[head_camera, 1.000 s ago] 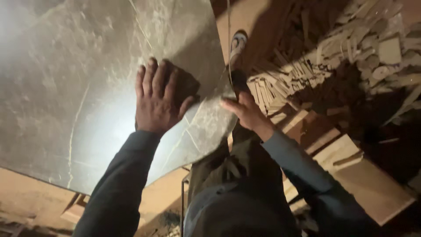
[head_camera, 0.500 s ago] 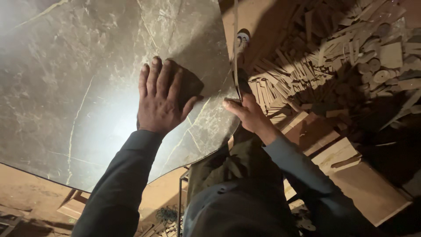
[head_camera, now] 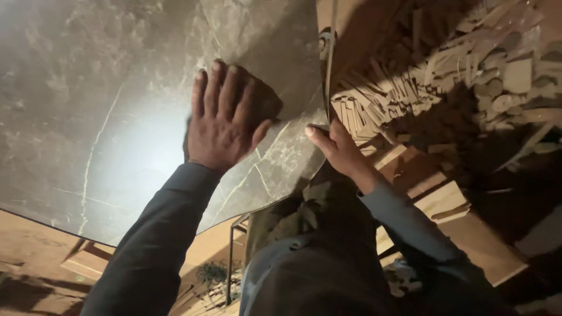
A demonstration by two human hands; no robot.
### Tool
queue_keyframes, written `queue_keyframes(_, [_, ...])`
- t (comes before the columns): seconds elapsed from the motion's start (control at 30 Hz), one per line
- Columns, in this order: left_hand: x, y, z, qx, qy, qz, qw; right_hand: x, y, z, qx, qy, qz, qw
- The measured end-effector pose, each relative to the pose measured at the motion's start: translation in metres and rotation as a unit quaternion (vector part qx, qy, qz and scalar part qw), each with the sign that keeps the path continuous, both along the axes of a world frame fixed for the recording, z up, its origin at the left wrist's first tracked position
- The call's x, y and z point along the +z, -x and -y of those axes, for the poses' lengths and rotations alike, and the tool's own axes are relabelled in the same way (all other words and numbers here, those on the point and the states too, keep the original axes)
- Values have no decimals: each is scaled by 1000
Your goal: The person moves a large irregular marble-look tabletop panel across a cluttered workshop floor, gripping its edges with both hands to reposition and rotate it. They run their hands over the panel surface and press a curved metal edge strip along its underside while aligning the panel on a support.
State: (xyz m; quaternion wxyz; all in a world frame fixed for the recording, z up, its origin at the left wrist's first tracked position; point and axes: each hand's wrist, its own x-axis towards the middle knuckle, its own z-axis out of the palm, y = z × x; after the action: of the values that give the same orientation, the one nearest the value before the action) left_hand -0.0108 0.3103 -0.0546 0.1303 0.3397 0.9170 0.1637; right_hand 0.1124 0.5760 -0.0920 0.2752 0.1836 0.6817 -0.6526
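Nearest the camera: the person's dark trousers (head_camera: 316,275) and two dark grey sleeves reaching forward over them.

Left hand (head_camera: 225,120) lies flat, palm down, on the grey marble-pattern slab (head_camera: 105,105). Fingers together and extended, thumb splayed to the right; it holds nothing, just presses on the surface. A dark shadow sits just past the fingertips.

Right hand (head_camera: 339,149) is at the slab's right edge, near the lower right corner. Thumb lies on top of the slab face, the other fingers wrap down past the edge and are hidden, so the grip looks clamped on the edge but the underside contact cannot be seen.

The slab fills the left and upper part of the view, glossy, with pale veins and a bright light reflection left of the left hand. Its lower edge runs diagonally above a wooden board (head_camera: 88,260) underneath. A thin metal frame (head_camera: 231,257) shows below the slab's lower right edge, beside the trousers.

Right of the slab: flat wooden boards (head_camera: 445,205) on the floor. Further out, a big pile of wood offcuts (head_camera: 445,76), short strips and blocks, loosely heaped, well apart from both hands.
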Motion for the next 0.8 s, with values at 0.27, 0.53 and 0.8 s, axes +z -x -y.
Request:
queue_keyframes(0.27, [-10,-2,4,-3,-5,-14,1000,7,9,-2,15,3,69,998])
queue_keyframes(0.53, [-14,-2,5,-6,-2,-5,1000,-56,18,-34,58,-63,-35,996])
queue_keyframes(0.8, [-16,-4,9,-6,-12,3,1000,-84,35,-15,-127,69,-122,982])
